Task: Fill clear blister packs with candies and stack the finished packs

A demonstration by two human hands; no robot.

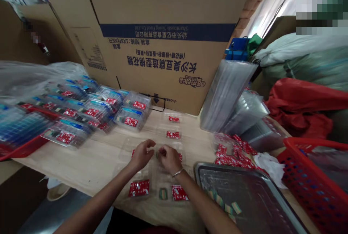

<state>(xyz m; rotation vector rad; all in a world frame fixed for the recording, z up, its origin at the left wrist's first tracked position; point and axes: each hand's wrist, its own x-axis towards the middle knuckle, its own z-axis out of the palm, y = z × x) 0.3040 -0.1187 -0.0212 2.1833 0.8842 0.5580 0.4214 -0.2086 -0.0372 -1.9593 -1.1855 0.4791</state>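
My left hand (143, 153) and my right hand (169, 158) are together over the wooden table (100, 158), fingers curled and pinching a small item I cannot make out between them. They hover above clear plastic blister trays (160, 183) laid flat, which hold red packets (139, 187) and a small striped piece (163, 193). More red packets (173, 134) lie in trays further back. A bracelet sits on my right wrist.
Stacks of filled clear packs (92, 112) sit at left by a red basket (24, 147). A big cardboard box (163, 42) stands behind. At right are empty tray stacks (231, 96), loose red packets (233, 154), a metal tray (244, 197) and another red basket (318, 183).
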